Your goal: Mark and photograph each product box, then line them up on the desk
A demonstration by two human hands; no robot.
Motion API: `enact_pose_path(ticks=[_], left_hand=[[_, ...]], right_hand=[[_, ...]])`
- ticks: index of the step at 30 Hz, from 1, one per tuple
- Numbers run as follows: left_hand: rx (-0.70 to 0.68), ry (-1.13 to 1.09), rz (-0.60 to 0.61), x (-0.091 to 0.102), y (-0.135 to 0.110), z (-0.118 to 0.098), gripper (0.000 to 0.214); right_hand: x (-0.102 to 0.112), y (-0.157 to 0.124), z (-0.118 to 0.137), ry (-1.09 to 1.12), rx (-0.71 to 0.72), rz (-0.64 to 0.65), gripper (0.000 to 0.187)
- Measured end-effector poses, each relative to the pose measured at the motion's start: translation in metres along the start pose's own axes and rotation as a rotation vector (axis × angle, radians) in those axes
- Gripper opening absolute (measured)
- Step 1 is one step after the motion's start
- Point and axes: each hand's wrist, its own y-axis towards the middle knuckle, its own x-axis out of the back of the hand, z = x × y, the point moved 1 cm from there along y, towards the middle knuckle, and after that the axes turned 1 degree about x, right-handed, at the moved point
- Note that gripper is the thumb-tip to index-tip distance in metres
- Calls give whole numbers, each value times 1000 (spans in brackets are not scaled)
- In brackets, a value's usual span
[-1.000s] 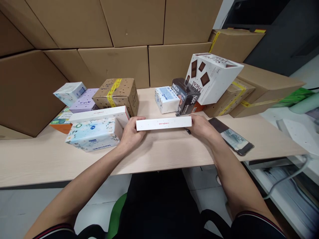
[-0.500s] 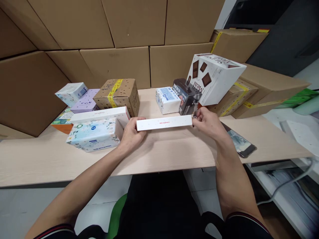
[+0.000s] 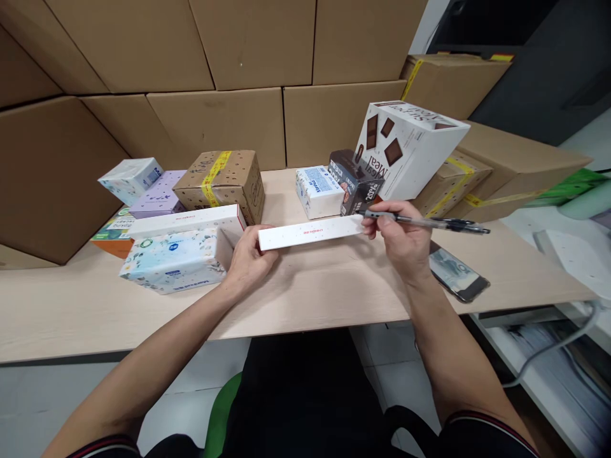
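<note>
A long, flat white box (image 3: pixel 310 233) with small red print is held above the table in the middle of the head view. My left hand (image 3: pixel 252 254) is closed around its left end. Between the fingers of my right hand (image 3: pixel 405 238) is a dark pen (image 3: pixel 439 224), its tip pointing left and lying at the right end of the white box. Close by on the left are a floral tissue pack (image 3: pixel 174 261) and another long white box (image 3: pixel 191 221).
A brown carton with yellow tape (image 3: pixel 224 181) stands at the back left. Behind the white box are a small tissue pack (image 3: pixel 319 191), a dark box (image 3: pixel 356 181) and a tilted white chocolate-print box (image 3: pixel 410 149). A phone (image 3: pixel 458 273) lies right of my right hand.
The pen has turned in my right hand and now lies level, its tip to the left. The white box's right end has risen slightly. My left hand keeps its hold.
</note>
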Motion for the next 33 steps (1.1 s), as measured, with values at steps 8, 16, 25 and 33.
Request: enact_pose_path(ticks=[8,16,25,33], left_hand=[[-27,44,40,2,0,1,41],[34,3,93,2,-1,-9,41],[44,21,112,4,2,-8,39],[61,32,113,6,3,-6,41]], right_hand=[[0,-4,-22,-301,132,87,14],[-1,-1,-23,-357,167,111,12],[-2,0,-17,-424,189,114,11],[-2,0,-23,-349,154,108,11]])
